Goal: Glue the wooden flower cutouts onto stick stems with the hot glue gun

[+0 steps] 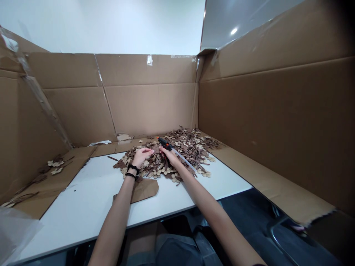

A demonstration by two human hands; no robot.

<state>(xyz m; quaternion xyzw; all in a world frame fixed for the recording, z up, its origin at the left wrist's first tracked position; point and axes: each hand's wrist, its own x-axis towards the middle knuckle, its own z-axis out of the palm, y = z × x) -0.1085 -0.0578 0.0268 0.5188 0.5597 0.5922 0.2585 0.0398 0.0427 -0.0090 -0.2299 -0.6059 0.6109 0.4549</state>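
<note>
In the head view, my right hand (169,156) is wrapped around a black hot glue gun (164,143) with an orange tip. A long translucent glue stick (184,160) trails from its back. My left hand (142,156), with dark bands on the wrist, has its thumb and fingers pinched together at the edge of a brown flower cutout (156,149). This cutout lies between the two hands, close to the right fingers. Both hands are over a heap of brown and cream flower cutouts and thin strips (188,146); the exact grip of the left fingertips is small and partly hidden.
A piece of brown cardboard (145,190) lies on the white table (97,188) beside my left forearm. Tall cardboard walls (149,107) stand around the table. Flowers with stems (56,167) lie at the left, near a translucent plastic bag (16,232). A chair (283,236) stands lower right.
</note>
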